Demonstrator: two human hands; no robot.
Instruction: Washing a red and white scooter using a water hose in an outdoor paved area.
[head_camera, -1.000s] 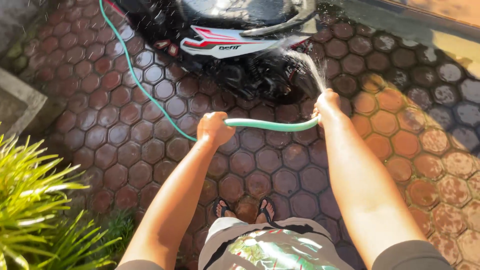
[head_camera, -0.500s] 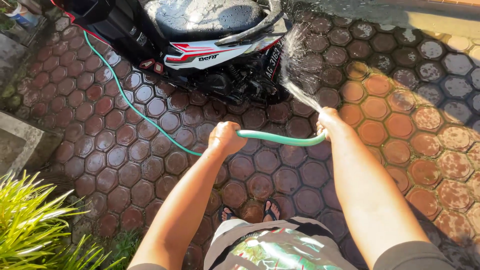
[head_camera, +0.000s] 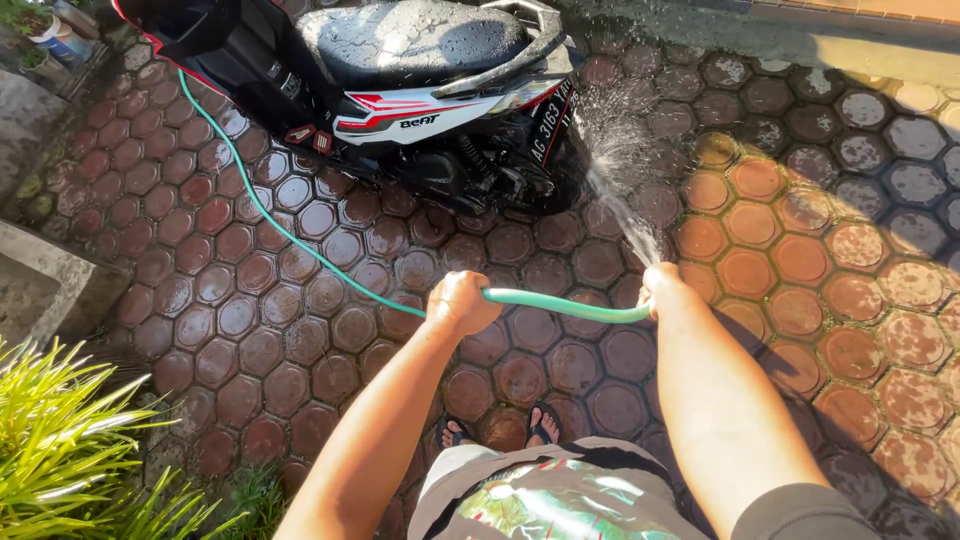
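- Since a second ago: both hands lower in view, scooter (head_camera: 400, 90) fuller in frame, spray now fanning past its rear end rather than hitting the lower bodywork; a sweep along the tail, by the look of it.
- Right hand (head_camera: 663, 287): closed round the end of the green hose (head_camera: 560, 305), water (head_camera: 620, 170) shooting up and away from it.
- Left hand (head_camera: 460, 302): fisted on the hose further back; slack trailing off beyond it toward the scooter's front.
- Wet hexagonal paving (head_camera: 800, 270) underneath.

Hard warm sunlight, glare on wet paving (head_camera: 800, 250), deep shadow across the top, spray perhaps slightly blurred
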